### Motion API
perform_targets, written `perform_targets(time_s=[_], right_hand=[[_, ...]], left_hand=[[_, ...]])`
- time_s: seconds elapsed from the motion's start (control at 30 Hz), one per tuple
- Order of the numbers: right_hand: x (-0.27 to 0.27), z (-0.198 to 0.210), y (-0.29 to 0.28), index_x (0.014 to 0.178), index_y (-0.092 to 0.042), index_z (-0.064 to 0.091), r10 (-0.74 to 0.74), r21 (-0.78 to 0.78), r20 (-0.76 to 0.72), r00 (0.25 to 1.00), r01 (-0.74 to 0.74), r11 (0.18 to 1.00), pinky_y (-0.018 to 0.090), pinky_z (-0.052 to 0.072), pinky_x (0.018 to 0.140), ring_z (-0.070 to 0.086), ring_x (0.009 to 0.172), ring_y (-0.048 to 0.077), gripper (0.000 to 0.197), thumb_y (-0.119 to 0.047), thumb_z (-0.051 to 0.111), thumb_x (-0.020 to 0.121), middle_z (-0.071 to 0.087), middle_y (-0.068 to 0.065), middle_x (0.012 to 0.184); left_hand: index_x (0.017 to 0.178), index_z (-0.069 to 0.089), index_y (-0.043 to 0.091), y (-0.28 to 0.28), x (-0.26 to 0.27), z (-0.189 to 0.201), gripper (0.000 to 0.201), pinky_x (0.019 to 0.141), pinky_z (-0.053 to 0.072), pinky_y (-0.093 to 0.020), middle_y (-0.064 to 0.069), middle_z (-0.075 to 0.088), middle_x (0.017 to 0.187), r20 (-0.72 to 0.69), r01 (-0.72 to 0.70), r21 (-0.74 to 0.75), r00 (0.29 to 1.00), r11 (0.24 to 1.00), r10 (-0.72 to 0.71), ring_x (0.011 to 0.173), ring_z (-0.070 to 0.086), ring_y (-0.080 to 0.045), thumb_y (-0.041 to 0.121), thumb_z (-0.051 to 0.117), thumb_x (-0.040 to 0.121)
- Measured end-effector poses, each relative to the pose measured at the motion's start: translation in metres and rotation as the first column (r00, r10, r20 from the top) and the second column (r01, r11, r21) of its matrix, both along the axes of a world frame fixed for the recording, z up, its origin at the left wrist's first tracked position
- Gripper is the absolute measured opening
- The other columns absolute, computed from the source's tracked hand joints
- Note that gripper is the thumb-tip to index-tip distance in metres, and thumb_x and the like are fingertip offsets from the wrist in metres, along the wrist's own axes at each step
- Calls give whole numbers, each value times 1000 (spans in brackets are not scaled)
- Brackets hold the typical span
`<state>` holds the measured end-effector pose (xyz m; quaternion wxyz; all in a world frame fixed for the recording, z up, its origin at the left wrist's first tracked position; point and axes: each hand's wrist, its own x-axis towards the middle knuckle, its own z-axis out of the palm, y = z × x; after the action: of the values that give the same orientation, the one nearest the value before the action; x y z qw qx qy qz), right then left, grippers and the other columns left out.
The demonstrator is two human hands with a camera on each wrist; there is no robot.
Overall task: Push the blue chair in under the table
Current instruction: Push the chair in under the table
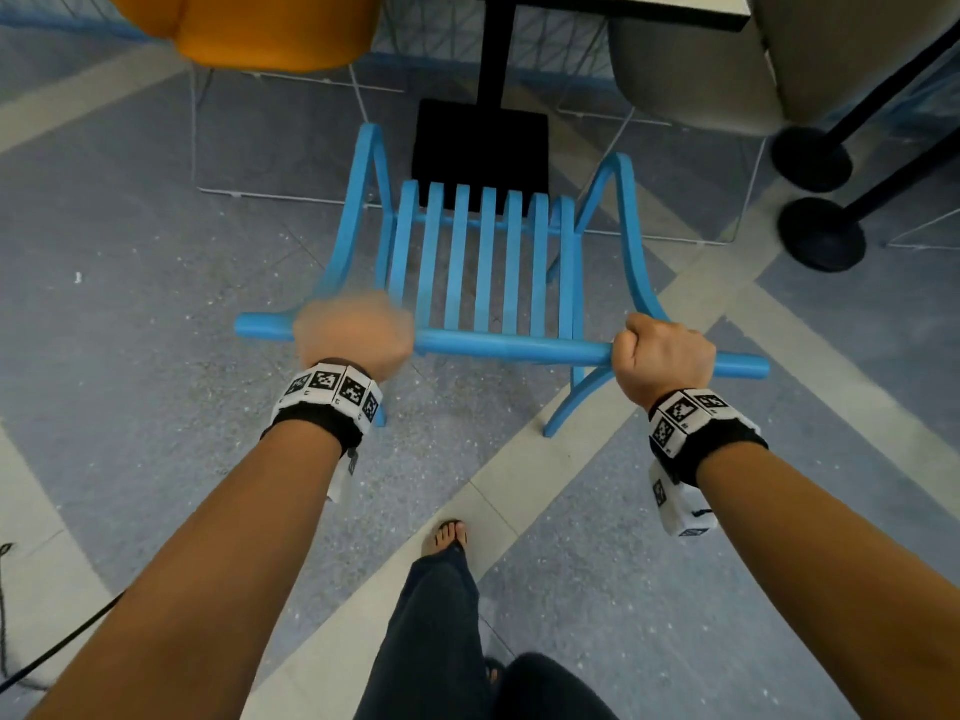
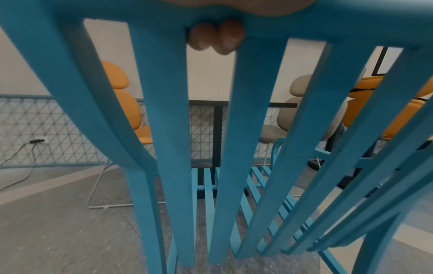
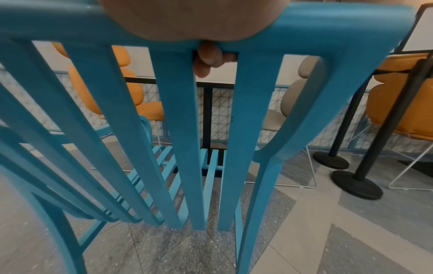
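Push step in hand: our left hand (image 1: 356,335) and right hand (image 1: 662,356) have fingers (image 2: 216,36) curled round the blue slatted wooden chair (image 1: 483,267) top rail, lower centre. Next we drive it straight toward the black-pedestal worktop (image 1: 649,5) at top.

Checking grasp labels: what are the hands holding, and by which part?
Both grip the blue chair by its top back rail: left hand near the rail's left end, right hand near its right end, fingers curled under.

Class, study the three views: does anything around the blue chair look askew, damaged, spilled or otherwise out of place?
Nothing stands out. The blue chair stands on the floor facing the table, slats intact, both hands gripping its top rail: left hand, right hand. The left hand looks blurred, which is only motion.
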<state>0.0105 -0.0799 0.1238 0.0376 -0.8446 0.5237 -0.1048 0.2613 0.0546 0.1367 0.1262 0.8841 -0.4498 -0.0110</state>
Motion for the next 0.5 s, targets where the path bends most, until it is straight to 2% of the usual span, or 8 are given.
perform_targets(time_s=[0.2, 0.27, 0.37, 0.5], right_hand=[[37, 2, -50, 55, -13, 41, -31, 26, -37, 999, 32, 999, 26, 26, 48, 42, 45, 28, 26, -25, 30, 75, 45, 7, 50], [48, 3, -67, 55, -12, 41, -34, 23, -43, 998, 35, 999, 22, 18, 45, 40, 45, 27, 24, -23, 33, 75, 44, 7, 51], [63, 5, -90, 56, -11, 43, -45, 21, -47, 998, 46, 999, 23, 11, 45, 37, 46, 26, 25, -24, 32, 75, 43, 8, 51], [80, 5, -122, 57, -9, 46, -39, 28, -69, 997, 41, 999, 23, 12, 44, 38, 46, 27, 28, -25, 30, 75, 44, 7, 51]], left_hand=[[57, 53, 10, -54, 38, 0, 31, 60, 27, -31, -7, 45, 46, -5, 24, 12, 1000, 1000, -24, 45, 40, -25, 26, 34, 75], [58, 52, 10, -70, 49, 0, 29, 60, 26, -32, -8, 44, 47, 5, 24, 6, 1000, 1000, -24, 47, 40, -26, 26, 34, 75], [57, 49, 11, -92, 64, -1, 28, 59, 27, -32, -8, 43, 47, 10, 30, 7, 999, 1000, -31, 47, 39, -26, 26, 36, 76], [57, 50, 9, -126, 81, 0, 31, 57, 29, -31, -3, 37, 42, 0, 42, 25, 999, 999, -42, 45, 40, -25, 27, 35, 78]])
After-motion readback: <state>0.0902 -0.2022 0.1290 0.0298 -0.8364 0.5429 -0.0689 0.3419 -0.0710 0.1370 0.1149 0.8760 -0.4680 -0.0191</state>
